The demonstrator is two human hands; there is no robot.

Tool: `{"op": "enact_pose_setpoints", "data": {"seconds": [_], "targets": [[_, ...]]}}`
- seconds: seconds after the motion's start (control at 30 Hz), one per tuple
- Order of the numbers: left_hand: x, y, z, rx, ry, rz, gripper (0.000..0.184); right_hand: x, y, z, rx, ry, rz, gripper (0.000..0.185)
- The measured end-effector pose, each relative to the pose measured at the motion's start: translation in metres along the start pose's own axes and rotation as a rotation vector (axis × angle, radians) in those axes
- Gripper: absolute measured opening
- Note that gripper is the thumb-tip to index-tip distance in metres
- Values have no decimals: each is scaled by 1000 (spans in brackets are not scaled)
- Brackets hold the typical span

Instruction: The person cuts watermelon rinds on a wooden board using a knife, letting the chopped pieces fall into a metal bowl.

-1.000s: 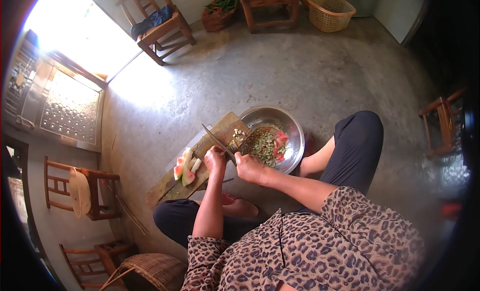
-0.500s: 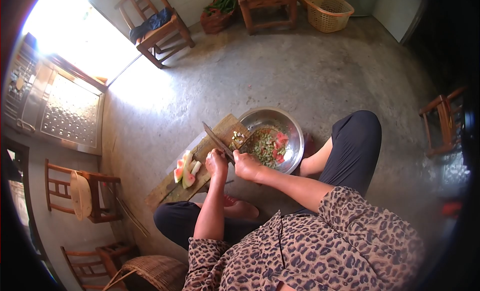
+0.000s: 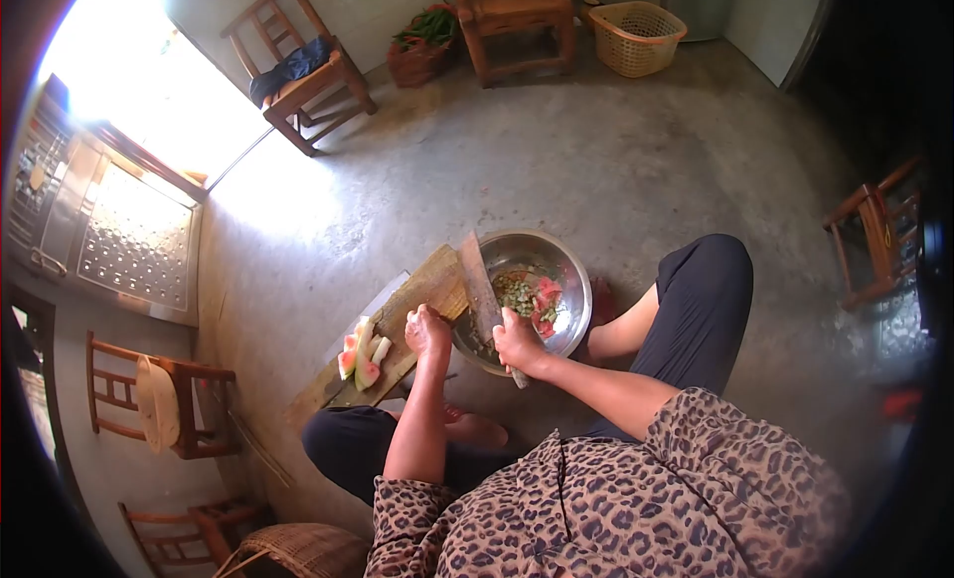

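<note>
My right hand (image 3: pixel 519 341) grips the handle of a cleaver (image 3: pixel 479 285), its broad blade reaching over the left rim of a steel basin (image 3: pixel 579 270). Inside the basin lie chopped green-white bits (image 3: pixel 516 292) and red watermelon flesh (image 3: pixel 547 298). Close by on the left, my left hand (image 3: pixel 427 331) is closed above the wooden board (image 3: pixel 434 278); whatever its curled fingers may hold is hidden. Several watermelon rind pieces (image 3: pixel 366 359) with some red flesh lie on the board, left of that hand.
Both my knees flank the board and basin on the concrete floor (image 3: pixel 417 180). Wooden chairs (image 3: pixel 316 81) stand around the room. At the back are a red bag of greens (image 3: pixel 422 53) and a yellow plastic basket (image 3: pixel 636 49). A wicker basket (image 3: pixel 303 550) sits at lower left.
The cleaver has swung right from over the board to the basin's edge, its blade turned flat. The small cut pieces on the board's end are gone from there. My hands have moved apart.
</note>
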State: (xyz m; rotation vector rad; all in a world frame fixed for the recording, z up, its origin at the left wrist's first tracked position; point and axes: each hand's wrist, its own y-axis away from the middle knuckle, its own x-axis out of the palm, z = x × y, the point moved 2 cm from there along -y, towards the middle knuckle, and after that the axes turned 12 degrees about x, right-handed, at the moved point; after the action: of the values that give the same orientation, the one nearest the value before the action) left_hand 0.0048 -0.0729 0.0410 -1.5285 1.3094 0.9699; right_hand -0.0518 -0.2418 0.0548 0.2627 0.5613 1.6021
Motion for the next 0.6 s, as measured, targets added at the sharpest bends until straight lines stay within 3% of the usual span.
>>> {"op": "enact_pose_setpoints", "data": {"seconds": [0.2, 0.33, 0.43, 0.6], "targets": [[2, -1, -3, 93, -121, 36, 7, -21, 18, 20, 269, -372, -18, 11], [4, 0, -9, 140, -186, 89, 8, -23, 15, 10, 240, -594, 45, 14], [4, 0, -10, 165, -208, 82, 11, -25, 23, 26, 209, -359, -27, 13], [4, -6, -13, 175, -109, 54, 10, -22, 27, 28, 222, -378, 38, 13]]}}
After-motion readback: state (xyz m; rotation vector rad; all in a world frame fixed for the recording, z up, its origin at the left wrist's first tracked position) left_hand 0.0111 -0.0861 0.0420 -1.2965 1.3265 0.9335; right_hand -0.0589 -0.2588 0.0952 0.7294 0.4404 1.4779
